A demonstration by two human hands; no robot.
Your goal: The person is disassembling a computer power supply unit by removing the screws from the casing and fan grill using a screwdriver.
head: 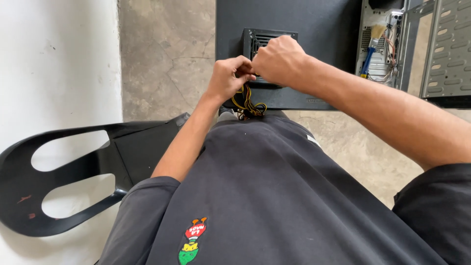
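A black box-shaped power supply unit (260, 38) with a grilled fan opening rests on my lap, over a flat black panel (304, 22). My right hand (279, 59) is closed on the front of the unit. My left hand (228, 77) is pinched shut beside it, at the top of a bundle of yellow, black and red wires (248, 105) that hangs down from the unit toward my knee. What my fingertips grip exactly is hidden by the hands.
An open computer case (387, 44) lies at the top right with cables and a blue-handled brush (371, 49) inside. A perforated metal side panel (449, 46) leans at the far right. A black plastic chair (73, 172) stands at the left, next to a white wall.
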